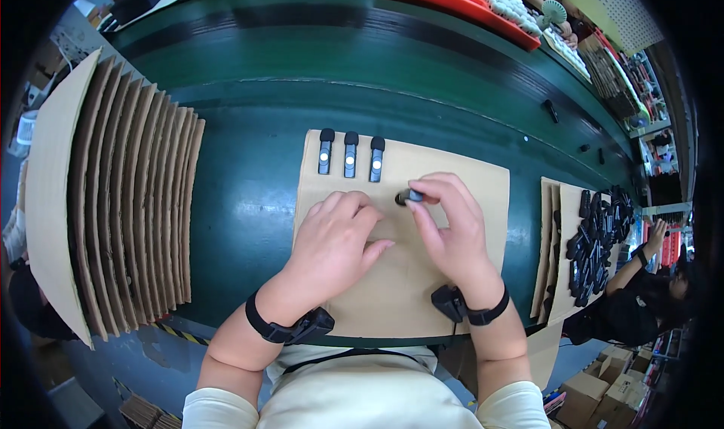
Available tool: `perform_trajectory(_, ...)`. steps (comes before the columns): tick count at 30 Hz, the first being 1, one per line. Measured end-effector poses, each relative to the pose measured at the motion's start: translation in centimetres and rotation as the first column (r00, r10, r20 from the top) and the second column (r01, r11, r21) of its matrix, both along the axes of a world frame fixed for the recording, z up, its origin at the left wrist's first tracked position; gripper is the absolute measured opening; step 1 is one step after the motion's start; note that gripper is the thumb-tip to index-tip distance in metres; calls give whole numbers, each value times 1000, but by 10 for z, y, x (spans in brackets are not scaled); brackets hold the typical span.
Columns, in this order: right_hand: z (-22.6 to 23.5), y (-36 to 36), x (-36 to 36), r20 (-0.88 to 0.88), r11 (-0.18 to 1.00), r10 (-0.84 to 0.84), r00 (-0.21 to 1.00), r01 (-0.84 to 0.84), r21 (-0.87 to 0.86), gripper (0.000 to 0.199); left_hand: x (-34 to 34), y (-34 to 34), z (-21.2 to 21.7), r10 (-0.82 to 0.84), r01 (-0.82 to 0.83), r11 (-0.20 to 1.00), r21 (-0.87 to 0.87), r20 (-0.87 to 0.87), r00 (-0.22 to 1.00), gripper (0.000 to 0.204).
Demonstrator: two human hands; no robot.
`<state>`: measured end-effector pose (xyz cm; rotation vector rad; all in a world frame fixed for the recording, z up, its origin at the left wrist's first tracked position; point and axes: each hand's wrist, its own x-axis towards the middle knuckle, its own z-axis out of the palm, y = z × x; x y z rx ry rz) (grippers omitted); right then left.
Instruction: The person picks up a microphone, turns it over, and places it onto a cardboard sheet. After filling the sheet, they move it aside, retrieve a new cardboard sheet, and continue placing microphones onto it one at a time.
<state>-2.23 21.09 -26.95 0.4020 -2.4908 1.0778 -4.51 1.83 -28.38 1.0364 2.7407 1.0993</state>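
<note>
Between the thumb and forefinger of my right hand [450, 222] is a small black clip-on microphone [412, 196], held tilted just over the cardboard sheet [422, 293]. My left hand [335, 237] hovers or rests on the sheet's left part; its fingers are bent, the thumb stands apart, and I see nothing in it. Three more clip-on microphones lie in a row near the sheet's far edge: a left one [325, 157], a middle one [351, 159] and a right one [376, 163]. Each has a dark foam tip and a white round spot.
A tall row of cardboard sheets [136, 203] stands at the left. To the right, a heap of black microphones [596, 240] lies on more cardboard. Loose black pieces [551, 111] sit on the green table [249, 203]. Beyond is a red tray [460, 3]; other people work at the right.
</note>
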Motion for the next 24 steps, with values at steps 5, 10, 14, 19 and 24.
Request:
perform_trajectory(5,-16,10,-20,-63,977,-22,998,34,212,23,1,-2,-6,-21,19,996,-89,-20,1000,29)
perform_trajectory(10,-21,8,-17,35,923,48,998,-57,380,21,0,-3,-7,-43,38,992,-116,-36,998,27)
perform_trajectory(14,-22,6,-19,90,923,47,995,-78,376,22,0,-4,-5,-32,29,991,-130,-22,999,27)
perform_trajectory(19,-26,12,-32,88,935,31,996,-60,350,23,0,-2,-5,-31,28,991,-132,-24,999,27)
perform_trajectory(24,-21,12,-32,99,933,28,995,-61,356,25,0,-2,-6,-45,41,993,-112,-34,998,27)
